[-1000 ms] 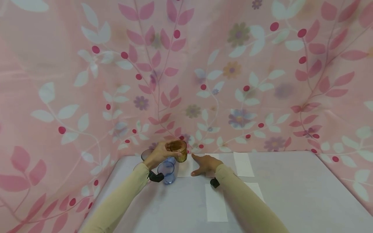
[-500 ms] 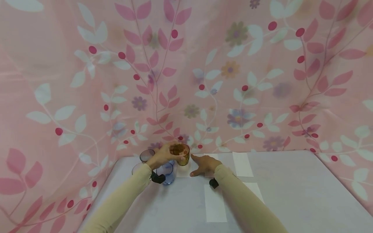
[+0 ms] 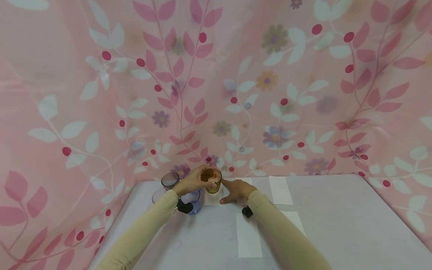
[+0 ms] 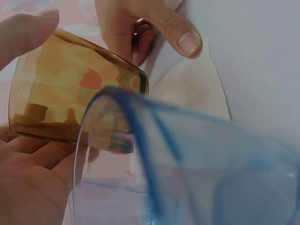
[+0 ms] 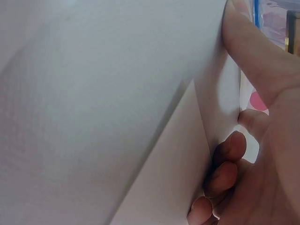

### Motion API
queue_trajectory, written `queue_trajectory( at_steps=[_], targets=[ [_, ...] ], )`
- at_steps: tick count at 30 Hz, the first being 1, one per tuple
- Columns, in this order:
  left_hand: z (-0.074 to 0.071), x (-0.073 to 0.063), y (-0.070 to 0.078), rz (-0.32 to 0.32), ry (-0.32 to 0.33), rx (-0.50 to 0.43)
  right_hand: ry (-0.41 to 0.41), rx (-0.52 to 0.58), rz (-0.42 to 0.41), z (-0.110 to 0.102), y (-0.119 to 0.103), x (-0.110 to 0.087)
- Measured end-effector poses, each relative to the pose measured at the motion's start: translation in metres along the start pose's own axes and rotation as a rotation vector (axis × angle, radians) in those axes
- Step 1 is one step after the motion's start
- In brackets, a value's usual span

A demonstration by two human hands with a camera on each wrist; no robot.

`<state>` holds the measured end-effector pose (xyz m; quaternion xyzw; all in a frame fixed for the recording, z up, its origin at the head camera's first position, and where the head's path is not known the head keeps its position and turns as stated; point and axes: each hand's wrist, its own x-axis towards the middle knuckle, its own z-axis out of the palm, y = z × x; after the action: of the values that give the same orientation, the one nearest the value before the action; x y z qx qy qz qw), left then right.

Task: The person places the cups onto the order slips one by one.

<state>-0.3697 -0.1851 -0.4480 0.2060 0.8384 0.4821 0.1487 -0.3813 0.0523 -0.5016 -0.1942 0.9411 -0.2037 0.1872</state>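
Observation:
My left hand (image 3: 193, 181) grips an amber drinking glass (image 3: 217, 182) just above a sheet of white paper (image 3: 210, 201) at the back of the table. In the left wrist view the glass (image 4: 61, 89) lies between thumb and fingers, and a blue glass (image 4: 229, 159) fills the foreground. My right hand (image 3: 238, 190) rests on the table right of the amber glass, thumb and index spread, holding nothing. In the right wrist view its other fingers (image 5: 222, 178) are bent at a paper sheet's edge (image 5: 173, 173). Below my left wrist, the blue glass (image 3: 196, 202) is partly covered.
A greyish-purple glass (image 3: 170, 180) and a pale clear glass (image 3: 158, 195) stand left of my left hand, the latter partly behind the sleeve. More white paper sheets (image 3: 281, 190) lie on the table, one (image 3: 249, 240) nearer the front. A flowered pink curtain (image 3: 216, 93) hangs behind.
My left hand has carried the amber glass slightly right and down, towards the paper and the right hand. The right hand has stayed put.

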Motion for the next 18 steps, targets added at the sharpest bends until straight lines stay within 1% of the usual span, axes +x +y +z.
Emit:
queue_trajectory(
  at_steps=[5,10,14,18],
  targets=[
    [0.002,0.003,-0.003,0.02,-0.023,0.034,-0.003,-0.003,-0.002,0.0,0.0,0.001],
    [0.006,0.006,-0.011,0.028,-0.029,0.047,-0.013,0.013,-0.001,0.0,-0.001,0.0],
    [0.008,0.009,-0.014,0.019,-0.012,0.102,-0.012,0.009,0.004,0.0,-0.001,0.0],
    [0.01,0.01,-0.015,0.033,0.001,0.158,-0.005,-0.004,0.011,0.0,0.0,0.002]
  ],
)
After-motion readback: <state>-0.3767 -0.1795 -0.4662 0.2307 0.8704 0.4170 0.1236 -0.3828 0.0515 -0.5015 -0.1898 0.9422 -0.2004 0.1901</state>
